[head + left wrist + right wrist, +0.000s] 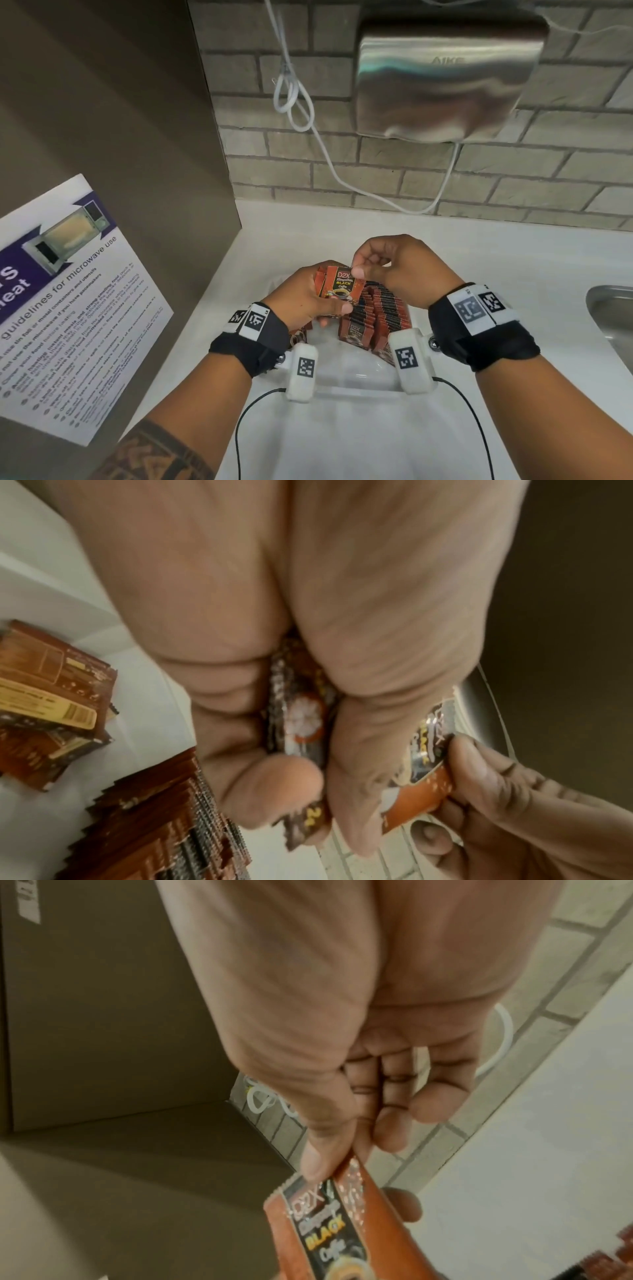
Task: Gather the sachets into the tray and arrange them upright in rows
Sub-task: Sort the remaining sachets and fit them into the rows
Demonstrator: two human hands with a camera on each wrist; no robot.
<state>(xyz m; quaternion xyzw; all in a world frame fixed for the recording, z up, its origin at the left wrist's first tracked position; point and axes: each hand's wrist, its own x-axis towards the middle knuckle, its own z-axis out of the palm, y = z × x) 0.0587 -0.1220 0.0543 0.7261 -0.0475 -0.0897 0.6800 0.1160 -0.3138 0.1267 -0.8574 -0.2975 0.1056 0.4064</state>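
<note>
White counter against a grey brick wall, a steel hand dryer (448, 72) above, a sink (613, 318) at far right, a microwave notice (68, 308) at left.

Head view: the clear tray (356, 380) sits on the counter near the person. Sachets (380, 315) stand in packed rows along its right part; the left part looks mostly bare. The left hand (305, 301) grips a small stack of sachets (337, 284) above the tray, fingers curled round it. The right hand (394, 263) pinches the front sachet's top corner between thumb and forefinger.

Left wrist view: stack clamped between thumb and fingers; one sachet (421, 775) is half drawn out into the right hand's pinch. Loose sachets (51, 696) lie flat at left, beside the rows.

Right wrist view: thumb and forefinger closed on the top edge of the sachet (329, 1231); other fingers loosely curled.

Judgement: peel one at a time, keep the print facing the same way, and seat it upright against the row's end so it does not topple.
</note>
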